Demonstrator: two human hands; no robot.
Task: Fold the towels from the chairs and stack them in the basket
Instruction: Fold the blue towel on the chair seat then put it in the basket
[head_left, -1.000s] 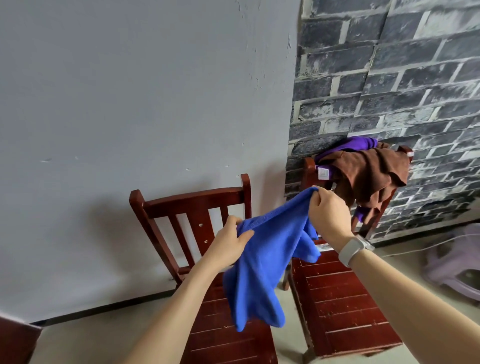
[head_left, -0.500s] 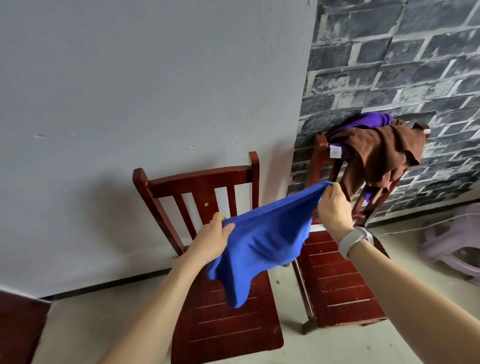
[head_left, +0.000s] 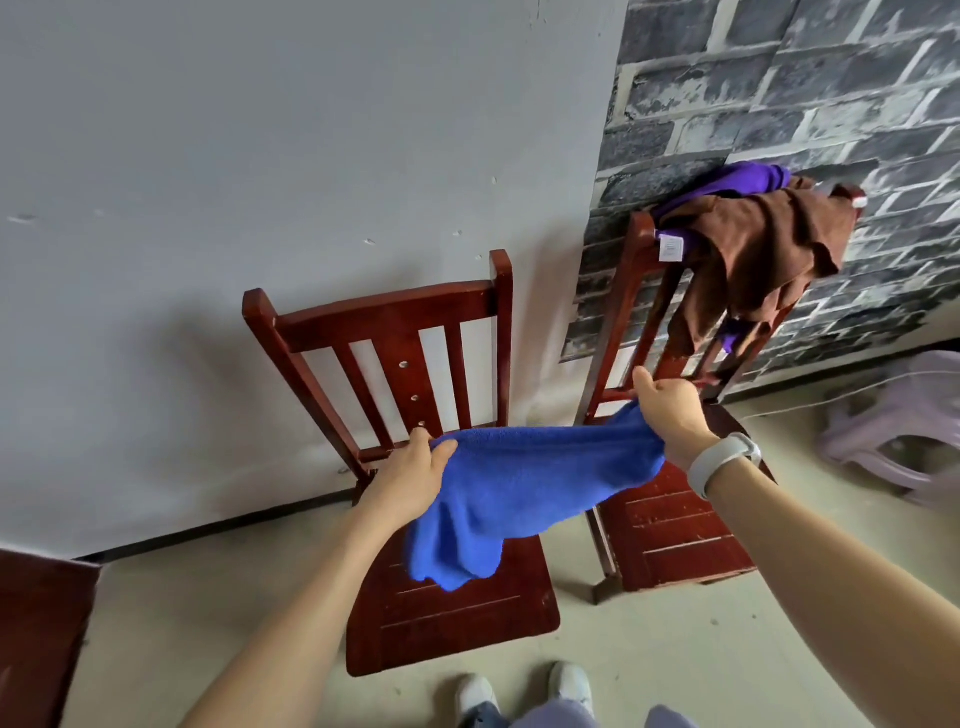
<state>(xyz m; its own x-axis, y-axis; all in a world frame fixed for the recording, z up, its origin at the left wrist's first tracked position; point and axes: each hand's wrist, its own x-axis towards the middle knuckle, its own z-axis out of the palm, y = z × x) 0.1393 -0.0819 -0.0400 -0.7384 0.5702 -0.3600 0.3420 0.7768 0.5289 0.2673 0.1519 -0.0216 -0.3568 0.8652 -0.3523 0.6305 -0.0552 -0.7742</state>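
Blue fleece towel hangs stretched between my hands above the red wooden chair; my left hand grips one corner; my right hand pinches the other; brown towel drapes the second chair.

Both forearms bare, no sleeves. Right wrist: white smartwatch on a white band. Feet: white shoes. Legs: pale lavender trousers.

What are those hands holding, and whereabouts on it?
A blue towel, stretched between both hands: left hand grips one end of its top edge, right hand the other.
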